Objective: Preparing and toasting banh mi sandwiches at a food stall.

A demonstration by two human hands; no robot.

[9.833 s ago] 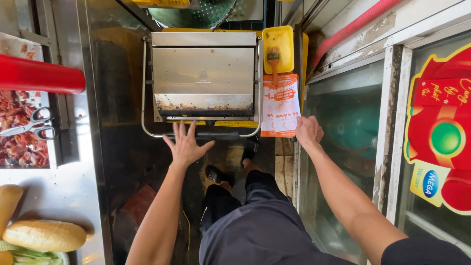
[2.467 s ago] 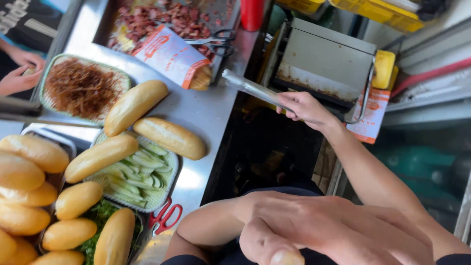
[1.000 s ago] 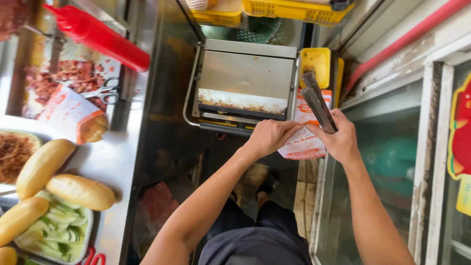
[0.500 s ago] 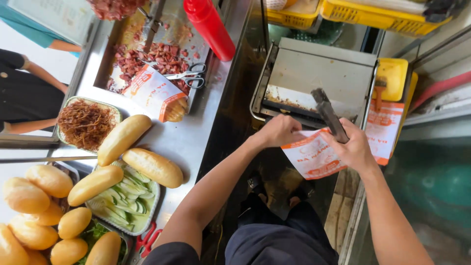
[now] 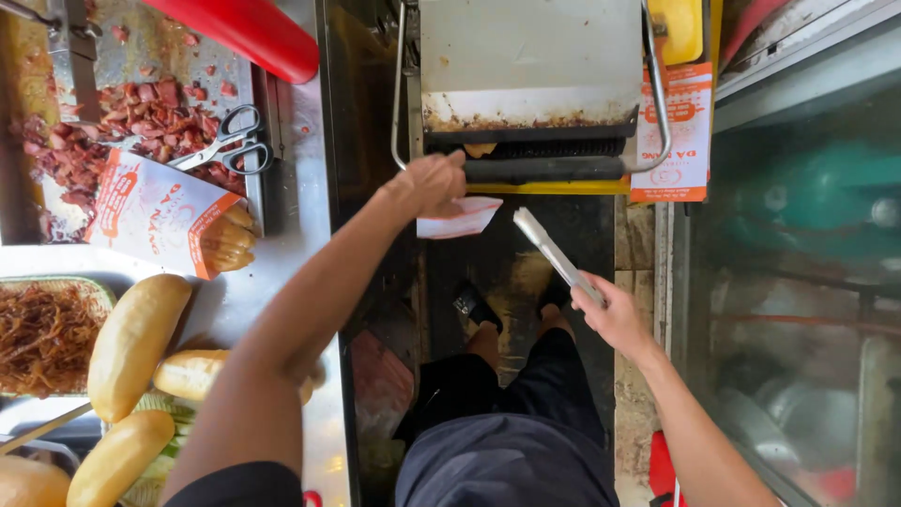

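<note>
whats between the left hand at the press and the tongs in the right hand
In the head view, only the paper sheet held under the left hand; past its edge, bare dark floor reaches to the metal tongs in the right hand.
</note>
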